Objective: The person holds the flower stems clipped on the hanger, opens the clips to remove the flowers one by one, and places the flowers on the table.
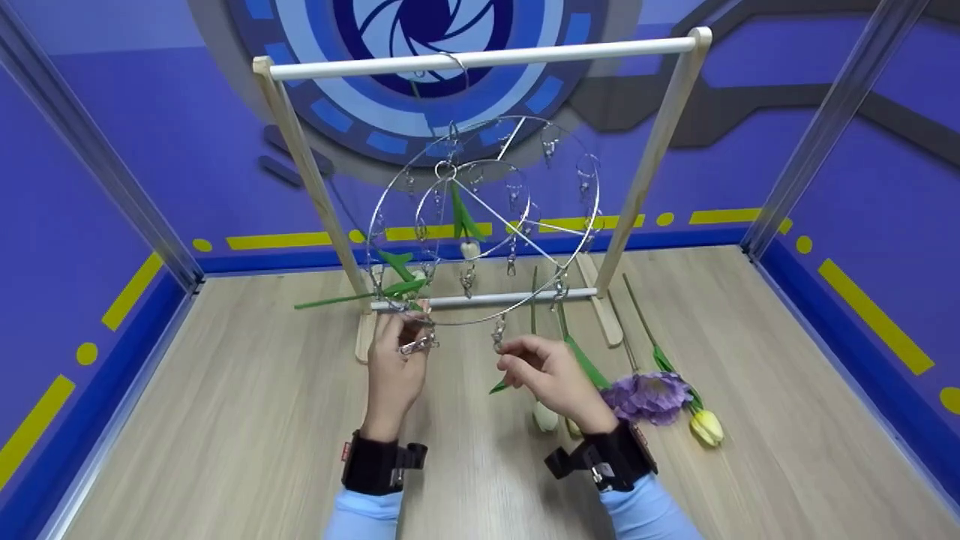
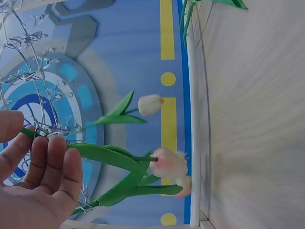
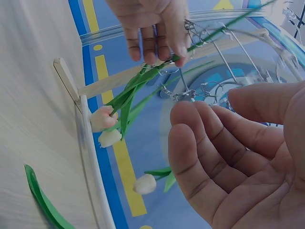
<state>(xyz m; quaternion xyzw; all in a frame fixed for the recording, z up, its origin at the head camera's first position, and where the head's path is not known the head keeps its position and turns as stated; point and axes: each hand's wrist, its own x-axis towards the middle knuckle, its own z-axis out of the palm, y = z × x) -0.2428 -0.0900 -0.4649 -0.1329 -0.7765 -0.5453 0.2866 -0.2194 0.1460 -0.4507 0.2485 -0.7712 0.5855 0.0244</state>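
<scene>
A round metal clip hanger (image 1: 598, 187) hangs from the wooden stand. At its front left edge, the left hand (image 1: 397, 375) (image 2: 40, 176) (image 3: 152, 24) pinches the green stem of a pink-white tulip (image 2: 169, 162) (image 3: 102, 119) beside a clip, blossom pointing down. Another pale tulip hangs close behind it. A white tulip (image 1: 469, 249) (image 2: 150, 104) (image 3: 144, 184) hangs near the hanger's middle. The right hand (image 1: 559, 375) (image 3: 243, 162) is raised beside a front clip (image 1: 498, 334), its fingers loosely bent and thumb apart; whether the fingertips touch the clip cannot be told.
The stand's white top bar (image 1: 480, 58) spans two wooden posts. Right of the hanger, a purple flower (image 1: 649, 397), a yellow tulip (image 1: 706, 427) and a white tulip (image 1: 546, 416) lie on the wooden table (image 1: 247, 420). Blue-purple panels enclose the back and sides.
</scene>
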